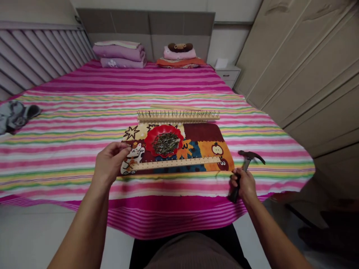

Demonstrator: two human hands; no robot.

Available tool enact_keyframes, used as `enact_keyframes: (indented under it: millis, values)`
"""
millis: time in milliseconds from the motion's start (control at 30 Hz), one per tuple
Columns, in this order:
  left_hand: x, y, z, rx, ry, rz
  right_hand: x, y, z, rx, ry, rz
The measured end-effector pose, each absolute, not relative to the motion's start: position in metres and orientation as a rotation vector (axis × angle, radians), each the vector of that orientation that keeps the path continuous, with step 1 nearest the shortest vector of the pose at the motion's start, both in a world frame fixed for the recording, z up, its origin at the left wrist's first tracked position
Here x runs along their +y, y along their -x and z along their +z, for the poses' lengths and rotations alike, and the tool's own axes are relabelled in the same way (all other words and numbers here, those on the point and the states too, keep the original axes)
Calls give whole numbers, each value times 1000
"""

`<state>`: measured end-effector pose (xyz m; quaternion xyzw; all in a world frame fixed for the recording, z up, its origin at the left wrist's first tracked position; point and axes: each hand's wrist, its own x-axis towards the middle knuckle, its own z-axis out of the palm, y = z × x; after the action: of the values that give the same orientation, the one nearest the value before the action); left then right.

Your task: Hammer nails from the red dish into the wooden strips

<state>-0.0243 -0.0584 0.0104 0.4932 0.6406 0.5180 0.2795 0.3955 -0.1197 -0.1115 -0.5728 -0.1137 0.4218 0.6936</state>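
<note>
My right hand (pixel 244 184) is wrapped round the black handle of a claw hammer (pixel 248 158), its head up and to the right of the mat. Thumb and fingertips of my left hand (pixel 110 161) are pinched together over the left edge of the patterned mat (pixel 200 132); what they hold, if anything, is too small to make out. Just right of that hand lies a narrow wooden strip (pixel 179 163) with a row of small nails or holes along it. Behind the strip, a red scalloped bowl (pixel 149 137) holds many loose nails (pixel 166 144).
Beyond the bowl lie wooden strips (pixel 179 118) bristling with upright nails. All this rests on a bed with a striped sheet (pixel 70 134). Folded bedding (pixel 120 54) and a pillow stack (pixel 179 55) sit by the headboard. Dark grey cloth (pixel 17 114) lies at left.
</note>
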Motion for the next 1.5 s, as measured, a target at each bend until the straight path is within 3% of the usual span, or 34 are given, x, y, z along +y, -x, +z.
enact_keyframes:
  millis: [200, 500, 1500]
  values:
    - [-103, 31, -32, 1807, -1016, 1498, -121, -394, -107, -265, 1298, 959]
    - [-104, 15, -75, 1946, -951, 1557, -121, -394, -110, -285, 1294, 950]
    - [-101, -1, -101, 2176, -1243, 1549, -127, -379, -97, -300, 1349, 859]
